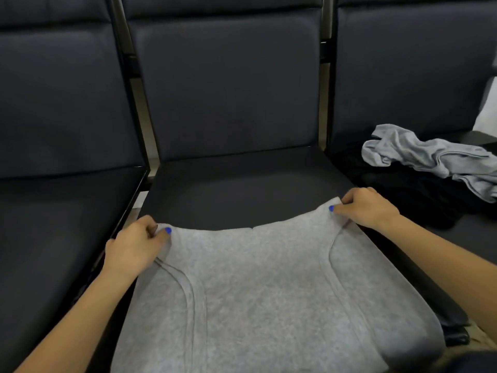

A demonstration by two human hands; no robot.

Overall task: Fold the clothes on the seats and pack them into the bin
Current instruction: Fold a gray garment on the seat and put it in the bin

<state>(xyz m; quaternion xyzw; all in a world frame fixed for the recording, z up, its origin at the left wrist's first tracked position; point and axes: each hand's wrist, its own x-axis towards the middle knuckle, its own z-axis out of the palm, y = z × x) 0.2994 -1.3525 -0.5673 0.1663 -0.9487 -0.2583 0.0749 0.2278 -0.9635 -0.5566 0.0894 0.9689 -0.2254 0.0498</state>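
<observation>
Grey garment [258,286] on seat [242,189], left hand [134,246], right hand [368,207] pinching corners

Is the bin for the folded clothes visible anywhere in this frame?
No; only dark seats, the grey garment pinched by both hands, left and right, and a clothes pile show.

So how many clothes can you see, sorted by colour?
Grey: 2, the top on the middle seat, held by the left hand and right hand, and a crumpled one on the right seat.
Black: 1, a heap under the crumpled one.
Total: 3
</observation>
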